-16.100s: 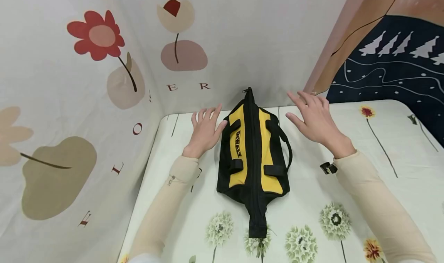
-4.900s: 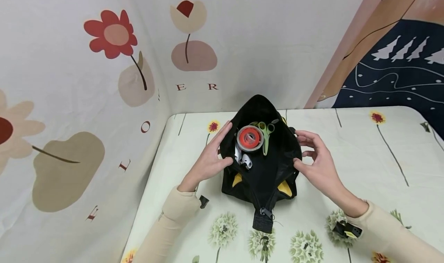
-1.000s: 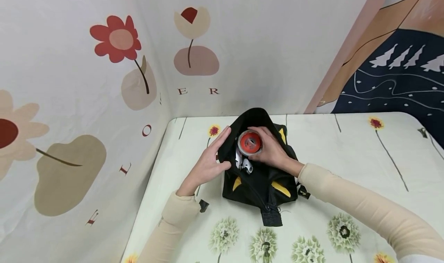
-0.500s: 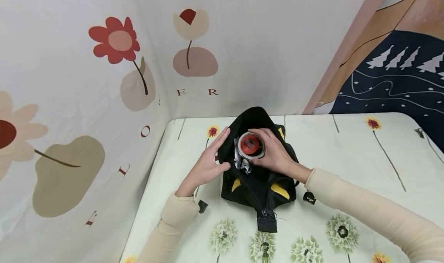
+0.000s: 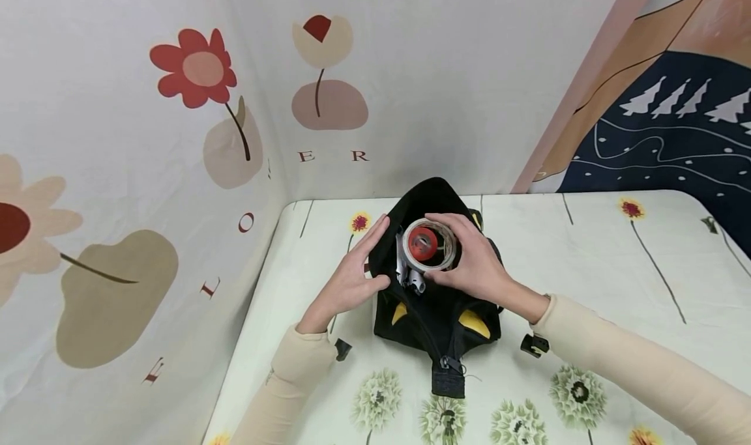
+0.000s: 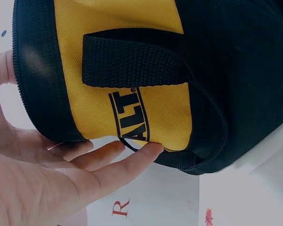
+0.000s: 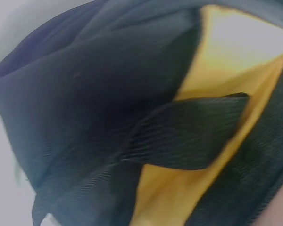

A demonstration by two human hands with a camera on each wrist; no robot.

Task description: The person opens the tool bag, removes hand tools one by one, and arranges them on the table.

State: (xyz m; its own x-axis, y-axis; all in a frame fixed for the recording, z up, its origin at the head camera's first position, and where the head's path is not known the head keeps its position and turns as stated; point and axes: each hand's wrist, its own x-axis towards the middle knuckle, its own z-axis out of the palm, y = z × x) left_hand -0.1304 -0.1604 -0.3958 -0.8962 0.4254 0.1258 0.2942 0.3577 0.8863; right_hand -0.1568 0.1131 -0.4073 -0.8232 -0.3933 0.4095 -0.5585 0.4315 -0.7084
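A black and yellow tool bag (image 5: 435,194) stands unzipped, its mouth facing up. My left hand (image 5: 347,281) holds the bag's left edge; in the left wrist view its fingers lie along the outside by the yellow panel (image 6: 167,113), the thumb behind the zipper edge. Inside the mouth, my right hand (image 5: 478,267) grips a wide whitish tape roll (image 5: 450,244) between thumb and fingers. Through the roll's hole shows a smaller red roll (image 5: 419,243). Silvery metal tools (image 5: 416,281) lie against the left inner wall. The right wrist view shows only the bag's outer side (image 7: 85,103) and strap.
The bag sits on a flower-print tablecloth (image 5: 587,262) close to a pale fabric wall (image 5: 440,106) behind it. Another printed wall (image 5: 147,191) rises on the left. A zipper pull (image 5: 448,362) lies at the bag's near end.
Earlier the bag lay zipped, then stood open with green scissors showing inside. My right hand entered and took hold of the tape roll, which has come up and right, uncovering the red roll.
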